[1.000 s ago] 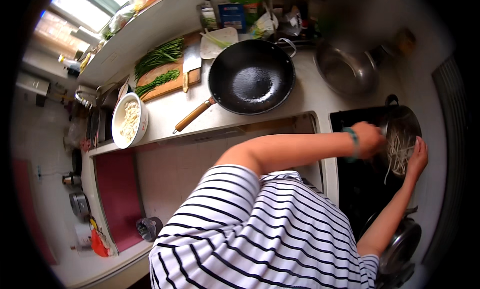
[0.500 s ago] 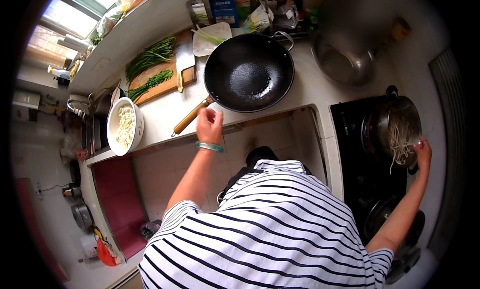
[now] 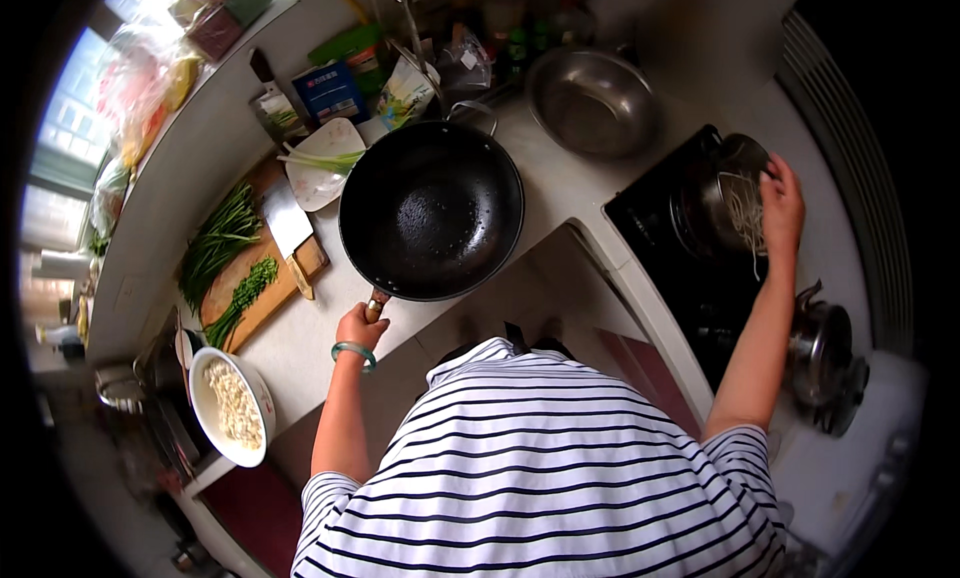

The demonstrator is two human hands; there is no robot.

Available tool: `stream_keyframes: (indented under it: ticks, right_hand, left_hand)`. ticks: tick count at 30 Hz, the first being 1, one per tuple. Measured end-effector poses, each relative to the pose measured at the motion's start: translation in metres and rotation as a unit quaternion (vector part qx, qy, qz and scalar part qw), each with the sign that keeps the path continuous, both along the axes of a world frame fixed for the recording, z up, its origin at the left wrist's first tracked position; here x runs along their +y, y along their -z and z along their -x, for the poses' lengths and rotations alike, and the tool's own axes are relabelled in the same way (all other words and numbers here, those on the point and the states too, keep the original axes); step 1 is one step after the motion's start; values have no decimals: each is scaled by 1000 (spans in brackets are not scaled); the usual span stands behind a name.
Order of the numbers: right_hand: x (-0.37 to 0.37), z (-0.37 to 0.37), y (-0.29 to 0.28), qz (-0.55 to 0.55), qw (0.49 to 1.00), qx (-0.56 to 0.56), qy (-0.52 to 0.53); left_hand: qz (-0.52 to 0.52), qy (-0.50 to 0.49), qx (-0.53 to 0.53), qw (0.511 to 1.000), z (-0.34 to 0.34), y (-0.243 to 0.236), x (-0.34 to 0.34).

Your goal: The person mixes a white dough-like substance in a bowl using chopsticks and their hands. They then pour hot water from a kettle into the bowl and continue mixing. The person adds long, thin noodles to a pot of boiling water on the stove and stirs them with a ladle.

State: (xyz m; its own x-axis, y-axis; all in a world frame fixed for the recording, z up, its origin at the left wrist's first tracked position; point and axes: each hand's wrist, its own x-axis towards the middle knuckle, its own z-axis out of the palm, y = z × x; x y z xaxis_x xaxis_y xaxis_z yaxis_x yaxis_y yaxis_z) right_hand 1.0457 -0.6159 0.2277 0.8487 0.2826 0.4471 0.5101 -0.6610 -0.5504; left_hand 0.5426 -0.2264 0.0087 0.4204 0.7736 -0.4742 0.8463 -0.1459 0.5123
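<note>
My left hand (image 3: 362, 328) is closed round the wooden handle of a black wok (image 3: 430, 213). The wok rests on the worktop, its inside dotted with wet droplets. At the stove on the right, my right hand (image 3: 785, 203) has its fingers bent in at the rim of a steel pot (image 3: 712, 203). Pale, noodle-like strands (image 3: 742, 210) lie in the pot and hang over its edge beside that hand. What the right fingers grip is hidden.
Left of the wok, a cutting board (image 3: 262, 316) bears green stalks (image 3: 218, 240) and a cleaver (image 3: 287, 218). A white bowl (image 3: 262, 403) of pale pieces stands near the front edge. Behind are a plate (image 3: 320, 190) with scallion and a steel basin (image 3: 592, 103).
My left hand has moved onto the wok handle and closed on it. My right hand has shifted farther along the pot's rim. The whole view has turned.
</note>
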Motion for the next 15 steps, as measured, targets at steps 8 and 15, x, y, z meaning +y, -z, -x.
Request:
stream_keyframes:
  ticks: [8, 15]
  right_hand:
    - [105, 87, 26, -20, 980, 87, -178]
    - [206, 86, 106, 22, 939, 123, -319]
  left_hand:
    - [-6, -40, -15, 999, 25, -50, -31]
    - [28, -245, -97, 964, 94, -114, -96]
